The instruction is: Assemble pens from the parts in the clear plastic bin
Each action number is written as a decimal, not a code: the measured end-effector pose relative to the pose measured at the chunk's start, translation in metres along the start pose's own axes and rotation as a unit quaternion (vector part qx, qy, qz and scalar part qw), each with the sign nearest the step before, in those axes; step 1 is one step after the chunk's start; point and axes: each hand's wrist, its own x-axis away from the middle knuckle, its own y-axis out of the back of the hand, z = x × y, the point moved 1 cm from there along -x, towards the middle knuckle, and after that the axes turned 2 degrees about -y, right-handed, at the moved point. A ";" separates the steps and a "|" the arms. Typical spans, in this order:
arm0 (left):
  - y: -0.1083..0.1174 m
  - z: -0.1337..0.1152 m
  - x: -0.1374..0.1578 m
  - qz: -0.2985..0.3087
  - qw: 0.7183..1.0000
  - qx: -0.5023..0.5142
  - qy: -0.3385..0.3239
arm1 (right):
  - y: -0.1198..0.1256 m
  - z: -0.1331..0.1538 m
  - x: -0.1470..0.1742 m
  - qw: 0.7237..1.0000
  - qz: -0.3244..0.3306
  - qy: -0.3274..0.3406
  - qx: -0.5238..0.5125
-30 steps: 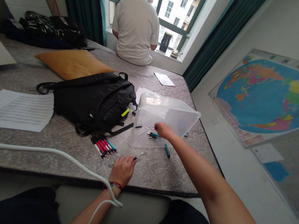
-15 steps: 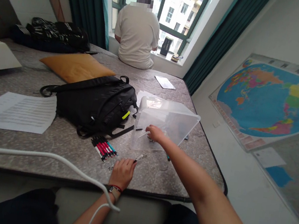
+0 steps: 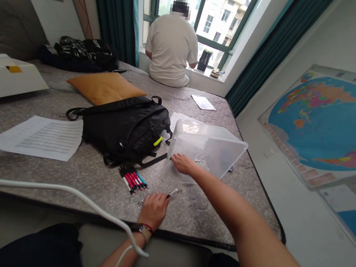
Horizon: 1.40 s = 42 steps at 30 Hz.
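Note:
My left hand (image 3: 153, 209) rests on the mattress (image 3: 90, 183) near its front edge, thumb and fingers closed around the end of a white pen (image 3: 173, 192) with a dark tip. Just left of it lies a row of pens (image 3: 132, 179) in black, red, white and blue. My right hand (image 3: 183, 163) reaches into a clear plastic box (image 3: 211, 132) tipped on its side. Its fingers are drawn together by the box's left wall; what they hold, if anything, is hidden. Small shiny pieces (image 3: 198, 160) show inside the box behind the wrist.
A black backpack (image 3: 125, 130) lies behind the pens, a printed sheet (image 3: 37, 135) to its left and an orange cushion (image 3: 107, 87) behind. A white cable (image 3: 82, 195) crosses in front. A person (image 3: 172, 48) sits at the window, back turned. Another paper (image 3: 203, 102) lies farther back.
My right hand has shifted toward the box's left wall; the thin white stick and dark pen seen by its fingers no longer show. My left hand stays on the pen. The view has turned slightly left.

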 end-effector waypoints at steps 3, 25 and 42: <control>0.001 0.000 0.000 -0.002 1.000 0.001 -0.003 | 0.008 -0.006 0.009 0.998 -0.036 -0.042 -0.014; 0.004 -0.004 0.000 0.006 0.999 -0.031 -0.008 | -0.034 0.090 0.133 0.579 -0.312 -0.214 -0.722; -0.006 0.002 0.000 -0.008 0.998 -0.044 -0.042 | -0.064 0.099 0.129 0.617 -0.251 -0.194 -0.721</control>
